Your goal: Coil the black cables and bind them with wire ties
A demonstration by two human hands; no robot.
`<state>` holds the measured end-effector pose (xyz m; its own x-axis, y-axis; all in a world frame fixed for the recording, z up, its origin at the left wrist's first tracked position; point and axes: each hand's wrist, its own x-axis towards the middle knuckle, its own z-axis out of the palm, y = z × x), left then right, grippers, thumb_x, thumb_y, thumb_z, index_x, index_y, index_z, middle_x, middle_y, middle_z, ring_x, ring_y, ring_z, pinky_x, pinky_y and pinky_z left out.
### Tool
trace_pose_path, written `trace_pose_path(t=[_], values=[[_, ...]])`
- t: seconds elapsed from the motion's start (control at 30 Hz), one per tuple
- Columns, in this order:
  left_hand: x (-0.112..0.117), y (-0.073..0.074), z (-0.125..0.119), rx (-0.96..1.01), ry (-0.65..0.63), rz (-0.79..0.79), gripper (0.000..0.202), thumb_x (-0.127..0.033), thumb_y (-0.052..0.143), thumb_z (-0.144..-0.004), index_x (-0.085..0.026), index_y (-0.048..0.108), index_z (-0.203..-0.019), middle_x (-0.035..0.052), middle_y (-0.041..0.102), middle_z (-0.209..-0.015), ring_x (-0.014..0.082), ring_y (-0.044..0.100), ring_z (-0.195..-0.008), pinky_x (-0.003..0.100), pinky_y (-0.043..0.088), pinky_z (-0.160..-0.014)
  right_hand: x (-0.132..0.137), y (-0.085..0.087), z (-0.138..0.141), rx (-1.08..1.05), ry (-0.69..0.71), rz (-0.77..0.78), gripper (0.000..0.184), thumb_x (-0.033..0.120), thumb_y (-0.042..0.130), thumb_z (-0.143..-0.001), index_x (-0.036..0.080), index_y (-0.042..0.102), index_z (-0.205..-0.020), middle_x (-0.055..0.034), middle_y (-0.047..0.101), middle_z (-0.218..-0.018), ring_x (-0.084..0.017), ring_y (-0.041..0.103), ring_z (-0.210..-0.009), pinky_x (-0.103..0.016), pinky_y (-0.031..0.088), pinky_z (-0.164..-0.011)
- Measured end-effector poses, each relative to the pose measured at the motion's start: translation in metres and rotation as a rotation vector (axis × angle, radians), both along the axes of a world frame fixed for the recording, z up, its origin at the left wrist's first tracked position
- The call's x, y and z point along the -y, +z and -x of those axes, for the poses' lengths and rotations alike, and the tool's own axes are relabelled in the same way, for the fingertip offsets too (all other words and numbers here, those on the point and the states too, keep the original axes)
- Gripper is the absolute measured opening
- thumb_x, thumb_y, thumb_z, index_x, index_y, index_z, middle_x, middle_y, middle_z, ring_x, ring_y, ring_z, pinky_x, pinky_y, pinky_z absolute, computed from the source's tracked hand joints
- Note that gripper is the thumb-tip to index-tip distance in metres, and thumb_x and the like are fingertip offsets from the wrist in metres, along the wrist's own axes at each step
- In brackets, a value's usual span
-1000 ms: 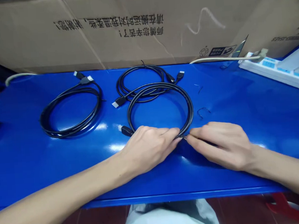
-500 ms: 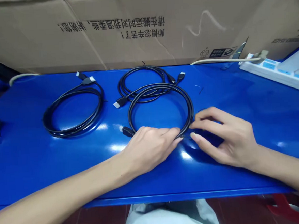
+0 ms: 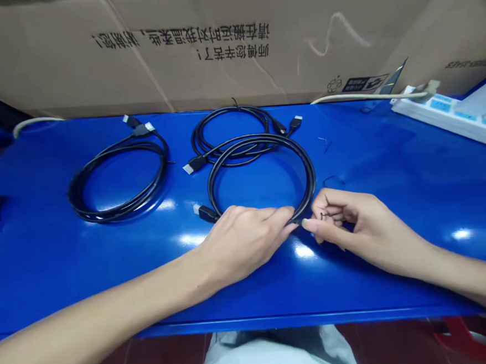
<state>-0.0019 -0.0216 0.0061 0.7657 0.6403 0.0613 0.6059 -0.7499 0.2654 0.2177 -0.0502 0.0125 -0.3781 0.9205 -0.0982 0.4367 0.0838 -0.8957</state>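
And there's the L hand (image 3: pixel 243 243) lying across the bottom of the near coil (image 3: pixel 311 180) of black HDMI cable, fingers pressed down on it, a firm pin, not a loose rest. That coil sits flat on the bench (image 3: pixel 436 202), front and centre, a loose open ring, w/ its plug (image 3: pixel 206 213) poking out just past the L hand's fingers. R hand (image 3: pixel 365 231) is off the coil, half curled, fingers bent in toward the palm, thumb tip just beside the cable near the L fingertips. Tiny dark bit (image 3: pixel 322 216) on those R fingers, maybe a wire tie, too small to call, and can't tell if it's actually gripped or just stuck there. Tip from the sidelines: keep that L pin tight right at the spot where the strands meet, so the ring can't spring open, and work any small tie w/ thumb and forefinger, no sharp bends in the cable. Another curl of thin wire (image 3: pixel 333 180) lies just above the R hand, so watch the fingers don't snag it. Back coil (image 3: pixel 229 111) sits touching the near one at its far edge, left coil (image 3: pixel 112 216) well apart, power strip (image 3: pixel 442 115) off far right, carton (image 3: pixel 176 53) along the back.
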Motion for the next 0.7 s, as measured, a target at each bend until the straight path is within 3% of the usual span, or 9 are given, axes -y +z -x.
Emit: trace_pose_path(t=[0.3,0.43,0.53,0.7], values=[[0.0007,-0.0028,0.0004,0.011,-0.013,-0.064,0.025,-0.033,0.04,-0.1,-0.019,0.06,-0.105,-0.0006,0.073,-0.083,0.0169,0.071,-0.071,0.025,0.043,-0.053,-0.0013,0.0007,0.0055,-0.212,-0.017,0.163,0.02,0.035,0.068,-0.087,0.019,0.056,-0.081,0.0011,0.066,-0.067,-0.009,0.058,-0.053,-0.02,0.047,-0.05],[0.0018,-0.0039,0.0,0.011,-0.02,-0.105,0.027,-0.035,0.039,-0.101,-0.019,0.06,-0.105,0.0003,0.074,-0.085,0.0173,0.071,-0.068,0.025,0.042,-0.05,-0.0009,-0.0016,0.0073,-0.222,-0.035,0.144,0.021,0.034,0.069,-0.086,0.019,0.055,-0.08,0.0016,0.063,-0.065,-0.01,0.057,-0.054,-0.022,0.049,-0.053],[0.0027,-0.0047,0.0001,0.014,-0.024,-0.102,0.027,-0.034,0.04,-0.1,-0.019,0.06,-0.106,0.0001,0.074,-0.085,0.0179,0.072,-0.07,0.025,0.043,-0.051,0.0021,-0.0038,0.0056,-0.119,-0.01,-0.066,0.017,0.027,0.066,-0.087,0.02,0.053,-0.079,0.0001,0.065,-0.074,-0.011,0.059,-0.061,-0.023,0.049,-0.057],[0.0027,-0.0029,-0.0003,0.03,-0.023,-0.076,0.025,-0.032,0.04,-0.1,-0.019,0.059,-0.108,0.0016,0.074,-0.088,0.0162,0.072,-0.075,0.024,0.048,-0.059,0.0061,-0.0066,0.0012,0.253,0.179,-0.704,0.014,0.01,0.055,-0.09,0.019,0.054,-0.079,0.0,0.066,-0.079,-0.01,0.061,-0.068,-0.022,0.044,-0.061]])
